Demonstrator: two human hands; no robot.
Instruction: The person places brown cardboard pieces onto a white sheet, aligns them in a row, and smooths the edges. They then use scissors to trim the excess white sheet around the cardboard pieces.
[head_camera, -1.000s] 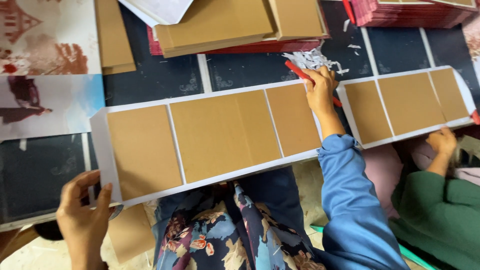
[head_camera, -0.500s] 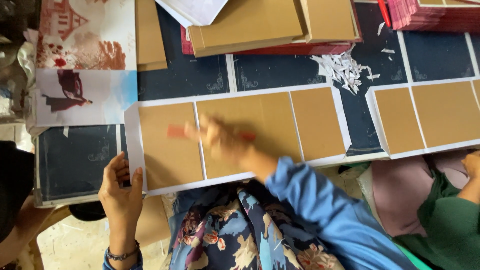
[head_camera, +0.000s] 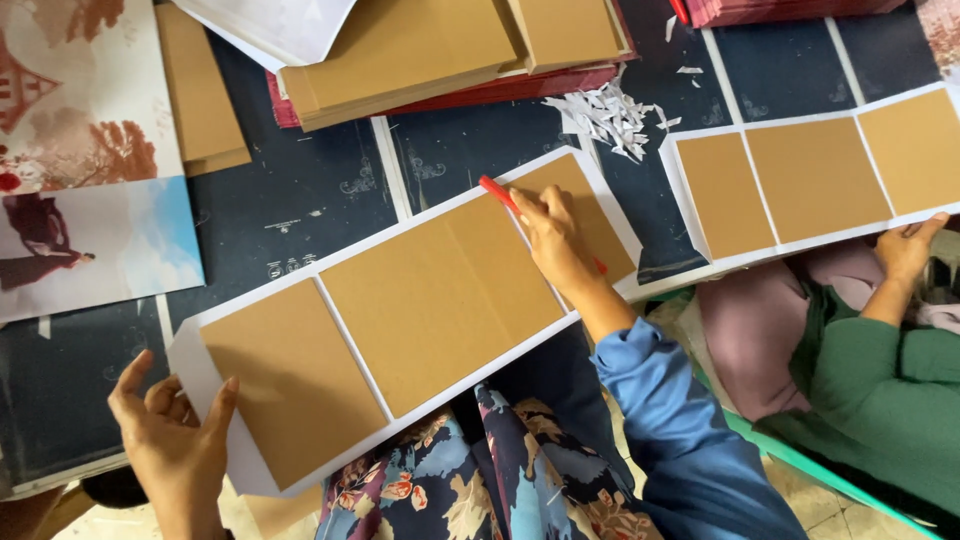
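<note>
A: The white sheet (head_camera: 215, 395) with brown panels was laid slantwise across the lap and onto the dark table (head_camera: 300, 200), its long axis rising from near left to far right.

B: How were the hands placed?

A: The left hand (head_camera: 175, 440) was set at the near left end, fingers spread and released, touching the white margin. The right hand (head_camera: 555, 240) was pressed on the far right part, fingers curled around a red tool (head_camera: 497, 192), which was laid along the seam between two panels. The right hand was the nearer to that seam.

B: Counts?

A: Three brown panels (head_camera: 440, 300) were counted on this sheet. Three more were seen on a second sheet (head_camera: 685, 195) farther right, its edge touched by a co-worker's hand (head_camera: 910, 245). One pile of white paper scraps (head_camera: 605, 120) was noted beyond.
</note>
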